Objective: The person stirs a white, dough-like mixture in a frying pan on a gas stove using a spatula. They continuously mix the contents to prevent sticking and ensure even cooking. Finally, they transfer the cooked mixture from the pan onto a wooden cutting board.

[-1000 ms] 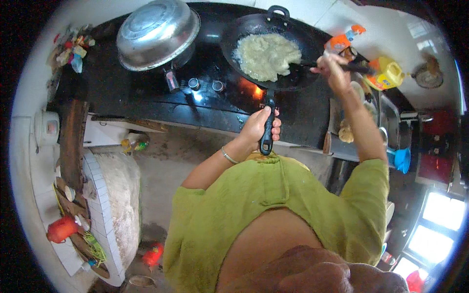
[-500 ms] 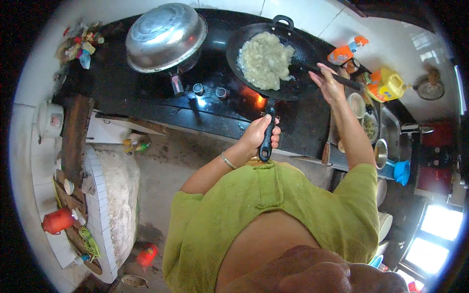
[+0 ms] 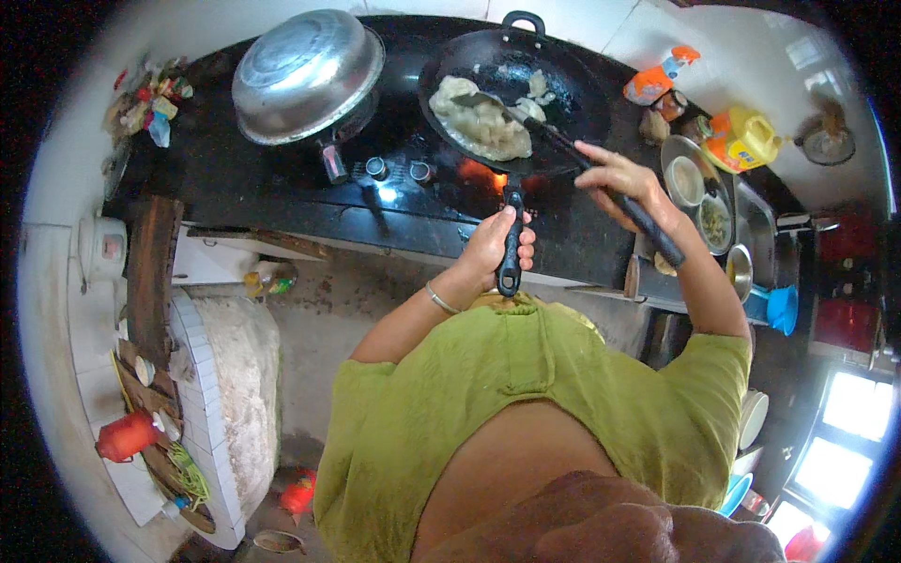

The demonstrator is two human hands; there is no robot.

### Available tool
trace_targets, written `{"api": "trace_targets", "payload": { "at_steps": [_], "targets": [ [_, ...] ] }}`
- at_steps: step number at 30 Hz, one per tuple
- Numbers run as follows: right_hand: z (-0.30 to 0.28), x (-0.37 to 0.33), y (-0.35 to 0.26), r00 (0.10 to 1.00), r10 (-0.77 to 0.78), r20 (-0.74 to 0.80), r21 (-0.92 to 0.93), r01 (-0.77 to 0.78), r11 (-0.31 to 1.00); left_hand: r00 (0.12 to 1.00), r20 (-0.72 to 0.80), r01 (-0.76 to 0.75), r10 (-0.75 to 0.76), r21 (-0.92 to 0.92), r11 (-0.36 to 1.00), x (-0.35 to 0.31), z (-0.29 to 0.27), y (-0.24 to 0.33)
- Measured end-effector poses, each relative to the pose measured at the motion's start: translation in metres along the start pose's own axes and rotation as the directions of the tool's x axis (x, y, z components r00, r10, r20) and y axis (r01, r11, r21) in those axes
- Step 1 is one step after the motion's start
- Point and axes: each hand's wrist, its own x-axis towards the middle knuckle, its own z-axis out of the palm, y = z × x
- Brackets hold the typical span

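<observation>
A black wok (image 3: 582,103) sits over an orange flame (image 3: 485,174) on the dark stove. My left hand (image 3: 495,246) is closed round the wok's black long handle (image 3: 511,211). My right hand (image 3: 619,184) grips the black handle of a spatula (image 3: 648,225), which slants down to the left into the wok. Its blade presses into a pale, glossy, lumpy mass of food (image 3: 490,134) gathered at the wok's near left. A few loose pale pieces (image 3: 537,89) lie apart on the far side. What the food is cannot be told.
Left of the wok stands a pot under a large domed metal lid (image 3: 305,75), with stove knobs (image 3: 377,169) in front. To the right are an orange spray bottle (image 3: 657,80), a yellow jug (image 3: 741,139), a tray with bowls (image 3: 685,178), and a sink (image 3: 755,216).
My right hand has drawn the spatula nearer and leftward across the wok. The food, spread over the middle before, is now bunched at the near left. My left hand keeps its hold.
</observation>
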Motion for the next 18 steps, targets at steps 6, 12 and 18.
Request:
{"api": "trace_targets", "payload": {
  "at_steps": [6,12,18],
  "targets": [
    [-0.036,-0.005,-0.039,0.992,-0.062,-0.113,-0.149,0.045,0.988,1.0,0.016,0.017,-0.016,-0.017,1.0,0.001,-0.001,0.001],
    [-0.066,0.013,-0.036,0.873,0.446,-0.197,0.146,-0.424,0.894,0.999,0.047,-0.004,0.004,-0.001,1.0,0.002,-0.001,0.002],
    [-0.073,0.053,-0.021,0.742,0.669,0.038,0.358,-0.636,0.684,0.999,0.035,-0.014,0.015,-0.026,1.0,0.0,-0.002,0.001]
  ]
}}
